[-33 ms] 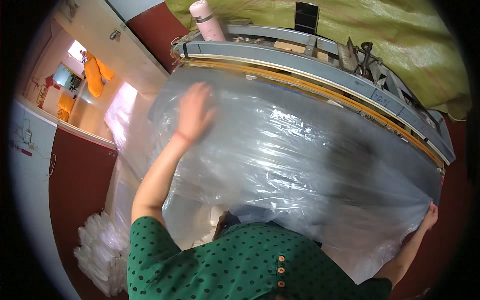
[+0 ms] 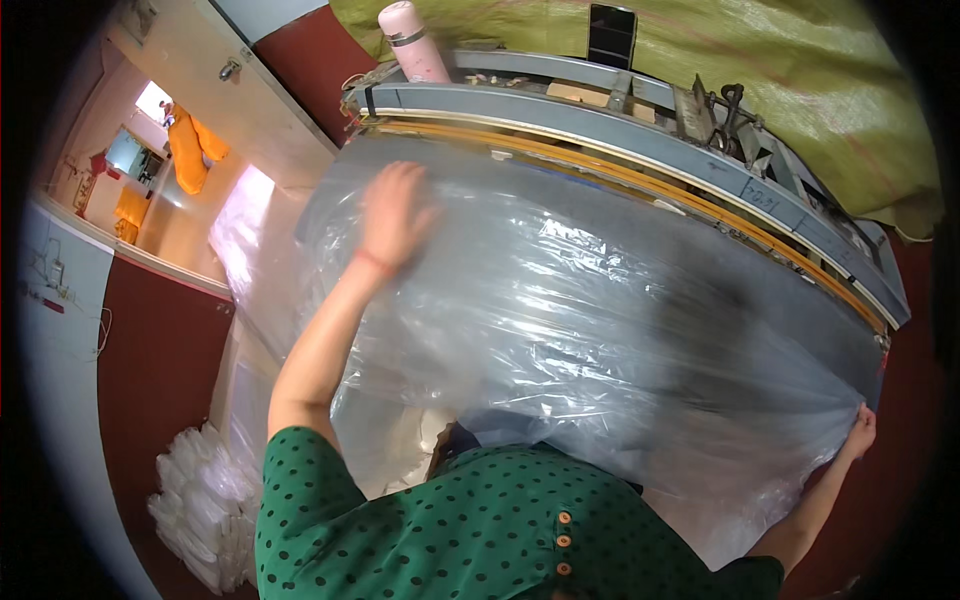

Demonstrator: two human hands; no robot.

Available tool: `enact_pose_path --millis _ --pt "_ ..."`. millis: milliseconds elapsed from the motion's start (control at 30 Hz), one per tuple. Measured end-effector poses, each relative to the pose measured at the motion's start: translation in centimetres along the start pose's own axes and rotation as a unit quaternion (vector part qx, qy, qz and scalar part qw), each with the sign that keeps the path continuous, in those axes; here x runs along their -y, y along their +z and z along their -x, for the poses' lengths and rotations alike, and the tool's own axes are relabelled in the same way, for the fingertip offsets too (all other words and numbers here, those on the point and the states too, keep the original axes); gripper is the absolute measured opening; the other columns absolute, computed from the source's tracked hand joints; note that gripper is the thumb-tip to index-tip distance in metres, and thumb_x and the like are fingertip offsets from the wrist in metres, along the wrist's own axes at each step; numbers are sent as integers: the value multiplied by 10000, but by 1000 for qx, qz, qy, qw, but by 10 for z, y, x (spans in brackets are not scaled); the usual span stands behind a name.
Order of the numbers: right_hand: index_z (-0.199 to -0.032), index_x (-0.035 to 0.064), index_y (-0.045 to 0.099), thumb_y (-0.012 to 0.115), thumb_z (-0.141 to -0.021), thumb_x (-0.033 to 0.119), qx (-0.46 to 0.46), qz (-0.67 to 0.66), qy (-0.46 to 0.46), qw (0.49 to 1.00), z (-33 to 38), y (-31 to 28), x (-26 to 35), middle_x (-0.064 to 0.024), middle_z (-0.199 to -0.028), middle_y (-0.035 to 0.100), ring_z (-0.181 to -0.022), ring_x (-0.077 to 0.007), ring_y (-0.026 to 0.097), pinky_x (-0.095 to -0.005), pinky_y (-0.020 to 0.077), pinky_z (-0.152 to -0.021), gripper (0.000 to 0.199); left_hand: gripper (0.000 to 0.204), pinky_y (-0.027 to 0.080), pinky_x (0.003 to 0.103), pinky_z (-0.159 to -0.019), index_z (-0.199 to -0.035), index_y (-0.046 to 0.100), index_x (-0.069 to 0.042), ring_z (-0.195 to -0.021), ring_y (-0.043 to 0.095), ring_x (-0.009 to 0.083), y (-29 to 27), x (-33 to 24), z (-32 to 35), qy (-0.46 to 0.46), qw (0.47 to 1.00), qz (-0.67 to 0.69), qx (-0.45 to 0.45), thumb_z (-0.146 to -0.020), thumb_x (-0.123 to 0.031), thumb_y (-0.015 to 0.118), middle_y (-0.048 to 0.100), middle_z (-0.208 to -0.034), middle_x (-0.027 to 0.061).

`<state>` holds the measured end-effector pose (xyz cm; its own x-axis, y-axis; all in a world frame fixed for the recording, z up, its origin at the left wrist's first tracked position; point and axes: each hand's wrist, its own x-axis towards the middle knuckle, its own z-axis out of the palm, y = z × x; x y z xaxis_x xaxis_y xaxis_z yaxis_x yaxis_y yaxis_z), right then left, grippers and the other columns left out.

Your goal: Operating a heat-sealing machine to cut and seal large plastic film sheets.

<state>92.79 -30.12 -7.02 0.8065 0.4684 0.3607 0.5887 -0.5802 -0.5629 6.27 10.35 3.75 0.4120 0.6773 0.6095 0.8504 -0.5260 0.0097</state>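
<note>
A large sheet of clear plastic film lies wrinkled and shiny across the grey worktable and hangs over its near edge. My left hand, a red band at its wrist, is over the film near the far left part of the table. It is blurred, but the fingers look stretched out and hold nothing; whether the palm touches the film I cannot tell. At the right end, my right hand is closed on the film's edge, drawing creases toward it. The film's near edge is partly hidden by my body.
Along the table's back runs a grey metal beam with an orange strip. A pink bottle, a phone and a black clamp stand behind. A bundle of clear plastic lies lower left, near an open door.
My left hand has shifted slightly to the right over the film. My right hand keeps its place at the film's edge.
</note>
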Motion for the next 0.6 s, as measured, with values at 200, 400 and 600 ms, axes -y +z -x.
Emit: enact_pose_path --millis 200,400,600 --pt "-808 14 599 576 -794 328 -13 -7 6 1000 7 4 13 3 -700 573 -658 -83 482 -230 397 -636 315 199 378 366 -718 -753 516 -65 -753 531 180 28 25 -17 -14 993 3 116 -727 -224 632 537 -669 61" --pt "-822 30 607 570 -791 357 -32 31 11 999 14 -3 27 -14 -722 592 -677 -104 499 -246 401 -661 331 148 369 182 -499 -805 436 -76 -580 491 81 10 16 -25 -304 788 517 142 -878 -200 471 520 -671 19" --pt "-817 28 602 571 -789 370 -33 38 32 998 14 -2 28 -21 -716 586 -674 -112 493 -256 397 -665 345 100 327 155 -455 -833 474 -97 -547 484 63 -4 7 -35 -321 623 707 94 -832 -168 544 560 -718 22"
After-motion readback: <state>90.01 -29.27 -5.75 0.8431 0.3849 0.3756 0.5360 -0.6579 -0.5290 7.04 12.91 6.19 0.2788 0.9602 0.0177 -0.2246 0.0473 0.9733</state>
